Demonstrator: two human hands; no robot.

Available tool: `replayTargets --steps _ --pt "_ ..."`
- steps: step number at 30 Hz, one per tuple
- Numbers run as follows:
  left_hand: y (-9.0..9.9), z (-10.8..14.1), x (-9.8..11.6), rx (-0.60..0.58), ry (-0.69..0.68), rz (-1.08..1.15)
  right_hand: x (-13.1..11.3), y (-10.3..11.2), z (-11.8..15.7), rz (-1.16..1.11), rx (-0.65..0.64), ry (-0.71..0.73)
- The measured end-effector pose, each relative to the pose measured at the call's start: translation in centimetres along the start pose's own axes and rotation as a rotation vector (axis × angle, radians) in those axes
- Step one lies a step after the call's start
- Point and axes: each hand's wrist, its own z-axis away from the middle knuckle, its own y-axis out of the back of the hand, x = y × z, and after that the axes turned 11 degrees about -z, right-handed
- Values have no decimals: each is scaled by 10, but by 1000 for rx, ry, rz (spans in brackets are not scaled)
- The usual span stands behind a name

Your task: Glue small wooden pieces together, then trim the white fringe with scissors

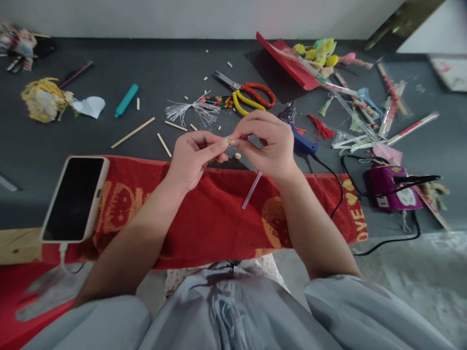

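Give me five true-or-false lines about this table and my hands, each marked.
1. The left hand and right hand pinch a small pale piece. True.
2. The scissors are in the right hand. False: they lie on the dark table.
3. A white cable is plugged into the phone. True.
4. The teal stick lies on the red towel. False: it lies on the dark table beyond the red towel.
5. A blue tool lies beside the right hand. True.

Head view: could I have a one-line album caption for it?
A left hand and right hand pinch a tiny pale piece, a red towel nearer the wearer, scissors beyond.
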Motion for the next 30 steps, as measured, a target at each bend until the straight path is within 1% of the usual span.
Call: replayTargets --steps 6,13,17,20,24,26,30 --pt "0 -1 -1 3 0 -8 0 -1 -1 11 2 0" --pt "2 -2 -2 -18 -40 11 0 -1 -1 -7 36 15" --pt "1 -2 -1 -23 -17 4 -1 3 -1 -8 27 -24" --pt "2 -3 0 -52 39 42 -1 3 -1 -5 19 -47" --pt "3 -3 6 -118 196 165 -2 0 1 2 53 -49" --pt "3 -2 10 -145 262 184 -4 -3 1 6 77 -42" --pt "0 -1 16 -146 344 177 -7 -5 0 13 97 -53"
